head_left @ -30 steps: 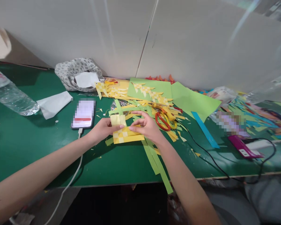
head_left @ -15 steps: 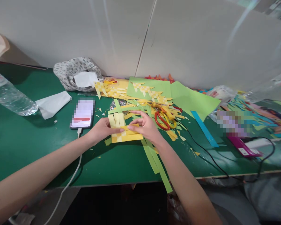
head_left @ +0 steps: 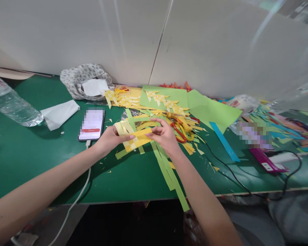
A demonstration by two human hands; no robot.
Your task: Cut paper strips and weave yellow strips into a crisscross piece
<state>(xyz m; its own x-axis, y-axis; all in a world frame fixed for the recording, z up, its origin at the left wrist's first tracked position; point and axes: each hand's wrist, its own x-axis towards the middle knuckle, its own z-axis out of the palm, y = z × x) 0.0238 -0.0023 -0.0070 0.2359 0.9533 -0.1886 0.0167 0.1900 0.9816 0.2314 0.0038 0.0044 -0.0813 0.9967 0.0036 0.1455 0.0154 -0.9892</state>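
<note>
A woven piece of yellow paper strips [head_left: 135, 138] is held up just above the green table [head_left: 41, 160], tilted to the left. My left hand [head_left: 110, 139] pinches its lower left corner, thumb on top. On the other side, my right hand [head_left: 164, 135] grips the ends of the darker yellow strips with curled fingers. Loose green strips [head_left: 169, 171] lie beneath and run toward the table's front edge.
A charging phone [head_left: 91, 124] lies left of my hands, red-handled scissors [head_left: 179, 131] right of them. Green sheets [head_left: 207, 109] and woven yellow pieces [head_left: 123, 97] sit behind. A water bottle [head_left: 10, 106], tissues [head_left: 59, 112], a cloth pouch [head_left: 82, 77] and a black cable [head_left: 228, 174] are around.
The woven piece has been lifted slightly and rotated counterclockwise, its pale strips now pointing up-left. My right hand shifted up and right along the darker strips.
</note>
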